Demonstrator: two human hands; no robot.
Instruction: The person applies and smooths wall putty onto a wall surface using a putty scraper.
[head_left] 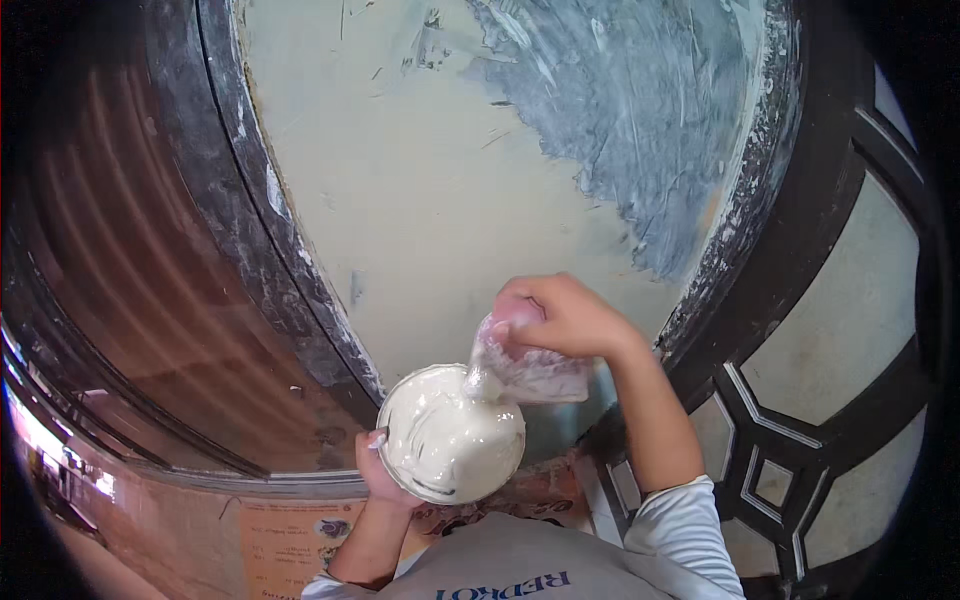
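My left hand is closed around the left rim and underside of a round bowl filled with glossy off-white putty. My right hand grips a pinkish, putty-smeared spreader above the bowl's right side. A lump of putty hangs from the spreader's left edge and meets the putty in the bowl. Ahead of both hands is a wall panel, coated pale cream over much of its face, with a rough blue-grey patch at the upper right.
Dark, paint-spattered frames border the panel on both sides. To the left is a brown, glossy, wavy surface; to the right, a dark door or grille with pale panes. An orange printed sheet lies at the lower left.
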